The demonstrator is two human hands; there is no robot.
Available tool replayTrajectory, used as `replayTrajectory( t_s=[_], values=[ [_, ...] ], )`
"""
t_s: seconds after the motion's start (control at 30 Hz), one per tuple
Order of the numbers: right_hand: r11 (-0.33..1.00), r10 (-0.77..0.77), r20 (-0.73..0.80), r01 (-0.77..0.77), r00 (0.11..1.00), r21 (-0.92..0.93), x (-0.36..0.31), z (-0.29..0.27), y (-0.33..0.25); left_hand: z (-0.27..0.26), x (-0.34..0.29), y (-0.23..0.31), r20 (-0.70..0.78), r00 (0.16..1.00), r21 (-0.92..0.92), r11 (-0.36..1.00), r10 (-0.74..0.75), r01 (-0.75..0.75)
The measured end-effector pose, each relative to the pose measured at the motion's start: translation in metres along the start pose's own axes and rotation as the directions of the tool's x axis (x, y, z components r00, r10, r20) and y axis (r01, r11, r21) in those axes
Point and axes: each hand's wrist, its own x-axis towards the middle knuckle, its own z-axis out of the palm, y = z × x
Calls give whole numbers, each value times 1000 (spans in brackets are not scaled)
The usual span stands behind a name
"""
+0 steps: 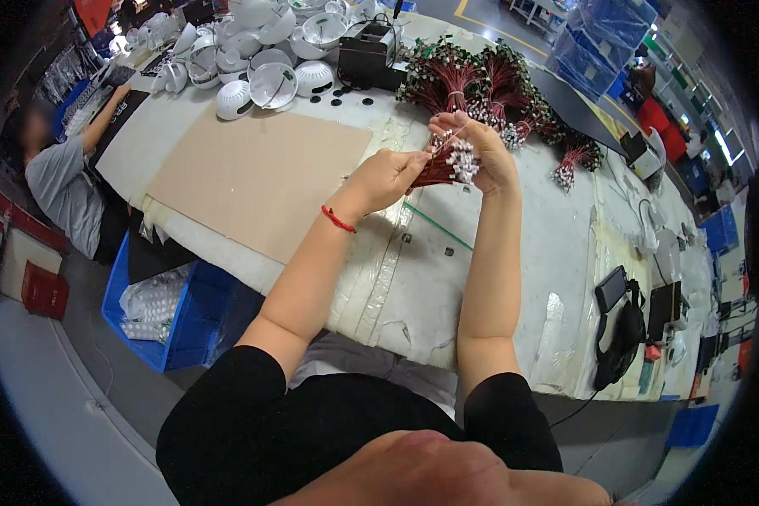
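Above the table, in front of me, is a bundle of dark red wires (433,174) with a cluster of white connectors (462,162) at its right end. My left hand (384,179) is closed around its left side, thumb pointing right. My right hand (489,158) curves round the connector end, with thumb and fingers brought together just above the bundle. A thin pale strand (449,142) seems to run from the wires up to those right fingertips. On the tabletop below lies a thin green strip (437,224).
Larger tied wire bundles (455,78) lie just beyond my hands. At left is a cardboard sheet (261,181), with piled white bowl-shaped shells (271,84) and a black device (369,57) behind. A blue bin (177,325) stands lower left; a person (67,185) sits far left.
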Motion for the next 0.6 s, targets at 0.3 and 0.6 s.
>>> replayTrajectory(
  t_s=[0.3, 0.6],
  values=[
    [964, 240, 105, -250, 965, 92, 5, -20, 8, 0, -2, 6, 34, 993, 183, 976, 113, -117],
    [936, 237, 276, -142, 932, -322, -15, -20, -10, 8, -6, 11, 195, 968, 216, 956, 158, -200]
  ],
)
